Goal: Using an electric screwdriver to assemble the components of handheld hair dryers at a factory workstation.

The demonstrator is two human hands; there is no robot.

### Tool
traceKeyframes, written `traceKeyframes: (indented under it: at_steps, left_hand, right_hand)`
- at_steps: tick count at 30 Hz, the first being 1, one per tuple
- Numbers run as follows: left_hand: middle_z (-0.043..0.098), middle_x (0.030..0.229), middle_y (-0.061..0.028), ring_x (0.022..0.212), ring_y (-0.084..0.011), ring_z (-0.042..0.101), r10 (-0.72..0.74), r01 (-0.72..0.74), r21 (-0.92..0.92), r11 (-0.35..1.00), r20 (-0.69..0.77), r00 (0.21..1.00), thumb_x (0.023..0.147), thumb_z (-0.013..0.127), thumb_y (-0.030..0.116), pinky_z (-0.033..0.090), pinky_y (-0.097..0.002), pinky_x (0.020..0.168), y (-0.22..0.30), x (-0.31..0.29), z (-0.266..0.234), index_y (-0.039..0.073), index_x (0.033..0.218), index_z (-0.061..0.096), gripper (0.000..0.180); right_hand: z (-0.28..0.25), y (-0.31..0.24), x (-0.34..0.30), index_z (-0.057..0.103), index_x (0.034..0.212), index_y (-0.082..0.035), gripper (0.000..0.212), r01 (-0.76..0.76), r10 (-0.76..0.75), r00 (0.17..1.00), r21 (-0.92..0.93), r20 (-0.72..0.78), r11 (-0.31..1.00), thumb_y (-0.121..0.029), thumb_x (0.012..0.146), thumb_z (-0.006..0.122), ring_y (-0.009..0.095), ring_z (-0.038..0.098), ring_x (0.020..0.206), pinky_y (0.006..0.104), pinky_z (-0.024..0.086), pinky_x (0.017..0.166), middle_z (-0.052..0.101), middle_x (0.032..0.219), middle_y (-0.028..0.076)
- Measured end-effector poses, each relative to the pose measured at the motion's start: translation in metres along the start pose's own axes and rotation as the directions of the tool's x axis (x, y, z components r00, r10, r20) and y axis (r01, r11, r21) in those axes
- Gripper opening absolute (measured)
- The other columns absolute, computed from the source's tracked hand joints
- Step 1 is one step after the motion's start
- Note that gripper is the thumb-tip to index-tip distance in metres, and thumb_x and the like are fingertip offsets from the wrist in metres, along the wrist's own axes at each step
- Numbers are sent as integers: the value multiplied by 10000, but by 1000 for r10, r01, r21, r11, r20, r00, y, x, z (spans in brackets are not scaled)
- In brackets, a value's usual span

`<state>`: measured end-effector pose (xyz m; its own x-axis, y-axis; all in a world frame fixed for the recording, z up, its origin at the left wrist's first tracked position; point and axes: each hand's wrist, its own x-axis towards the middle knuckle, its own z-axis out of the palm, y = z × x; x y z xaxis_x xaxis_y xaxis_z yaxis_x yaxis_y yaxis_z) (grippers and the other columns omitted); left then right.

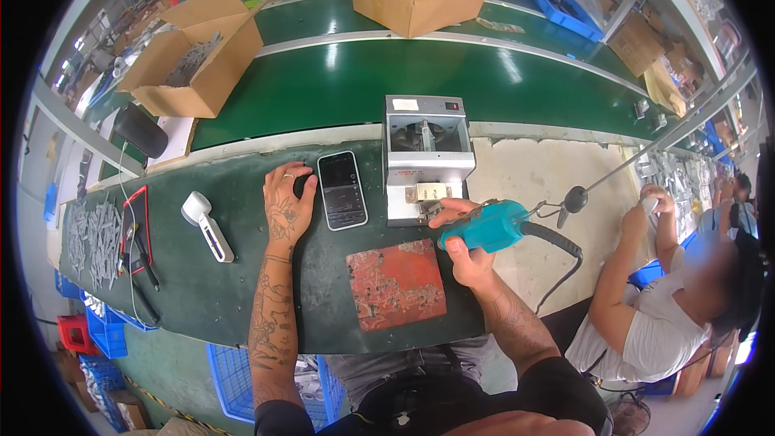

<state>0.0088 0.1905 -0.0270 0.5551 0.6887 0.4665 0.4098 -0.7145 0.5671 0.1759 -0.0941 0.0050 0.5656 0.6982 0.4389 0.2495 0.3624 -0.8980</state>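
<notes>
My right hand (471, 262) is wrapped around a teal electric screwdriver (489, 226), which hangs from a line and has a black coiled cord. Its tip points left, toward the front of a grey screw feeder (428, 160); the bit cannot be made out. My left hand (286, 200) lies on the dark green bench mat beside a phone (342, 191), thumb apart and fingers loosely bent, holding nothing. The phone lies face up with its screen lit. A worn red square plate (396, 284) lies in front of the feeder, near the bench edge.
A white handheld device (207, 227) lies left of my arm. Farther left are a heap of grey parts (94, 241) and black-handled tools (139, 270). Cardboard boxes (196, 55) stand beyond. A co-worker (646, 307) sits at right, handling a part. A blue crate (232, 379) is below.
</notes>
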Motion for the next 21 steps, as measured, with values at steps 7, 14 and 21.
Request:
traceKeyframes:
  at_steps: [7,14,21]
  left_hand:
    - [674,1207,-65,1203,-312,557,5,-5,7,1000,5,1000,913,698,235,405,-445,1047,-1,0,0,113,1019,711,162]
    - [670,1208,-67,1210,-312,552,5,-5,17,1000,9,1000,912,701,236,403,-443,1048,0,0,0,115,1026,711,167]
    - [668,1214,-64,1213,-311,550,4,-4,20,1000,13,1000,913,702,242,401,-444,1045,1,-1,0,117,1032,713,174]
  right_hand:
    - [1,-1,0,519,1375,47,582,-5,5,1000,5,1,1000,-257,926,730,173,640,977,321,505,848,683,1071,117]
    - [1,-2,-1,519,1373,46,580,-26,26,1000,13,-5,1000,-252,924,733,168,640,974,311,505,832,684,1066,117]
    - [0,0,0,517,1373,47,583,-10,10,1000,4,-1,1000,-254,923,733,167,641,972,310,506,828,685,1060,119]
